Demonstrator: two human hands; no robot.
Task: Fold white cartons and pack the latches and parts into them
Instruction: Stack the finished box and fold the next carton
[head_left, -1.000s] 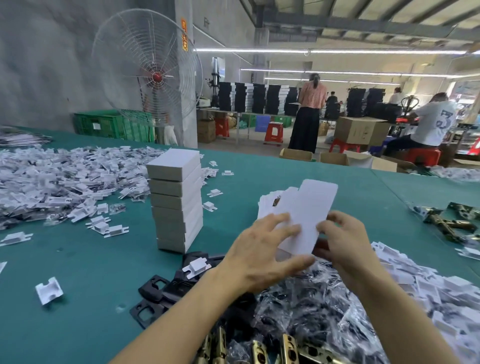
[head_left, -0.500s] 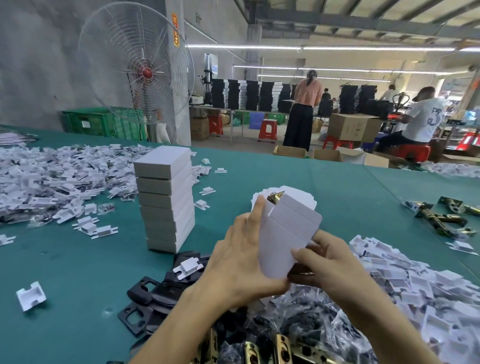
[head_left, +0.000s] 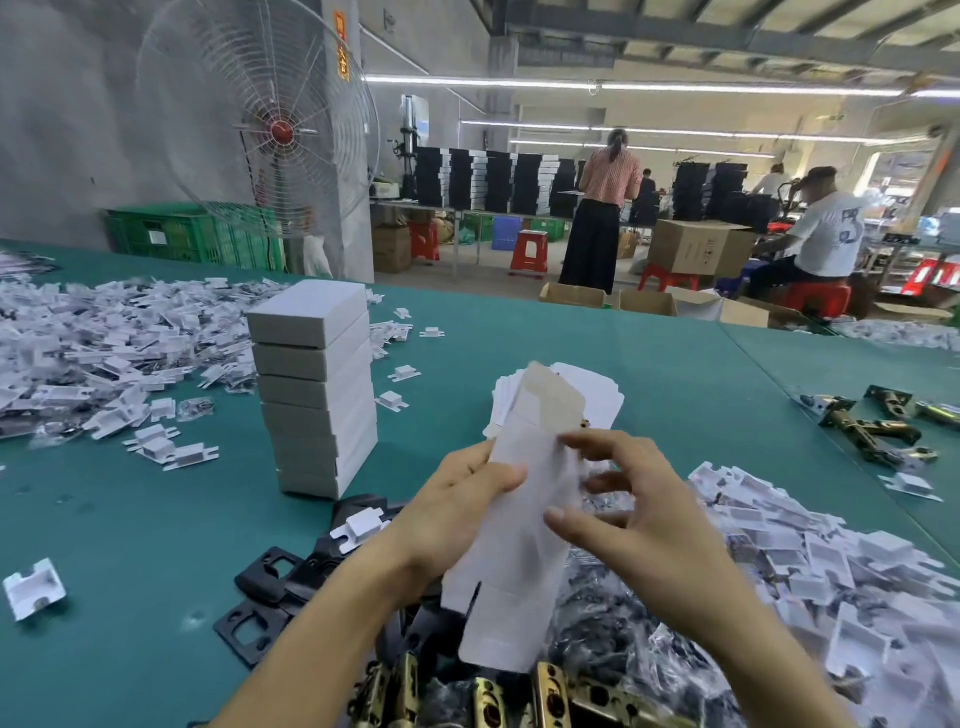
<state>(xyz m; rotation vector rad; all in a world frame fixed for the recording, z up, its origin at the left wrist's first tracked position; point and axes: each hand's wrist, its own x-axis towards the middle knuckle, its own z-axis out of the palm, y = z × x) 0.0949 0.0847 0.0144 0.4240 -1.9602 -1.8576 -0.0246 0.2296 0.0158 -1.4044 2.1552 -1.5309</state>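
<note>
A white carton (head_left: 524, 525) stands opened into a long tube between my hands, its far flap raised and its near flaps hanging down. My left hand (head_left: 457, 514) grips its left side, thumb on the front face. My right hand (head_left: 623, 514) holds its right side, thumb on the front and fingers spread at the far end, where a bit of brass latch shows. Flat carton blanks (head_left: 597, 400) lie on the table behind. Brass latches (head_left: 550, 696) and bagged parts (head_left: 623, 623) are heaped below my wrists.
A stack of several folded white cartons (head_left: 317, 389) stands left of my hands. White plastic parts are heaped at far left (head_left: 104, 353) and at right (head_left: 831, 571). Black strike plates (head_left: 270, 597) lie near left. More brass latches (head_left: 878, 426) lie far right on the green table (head_left: 130, 519).
The flat blank has been opened into a tube and swung so it runs lengthwise away from me. My right hand moved up to its far end.
</note>
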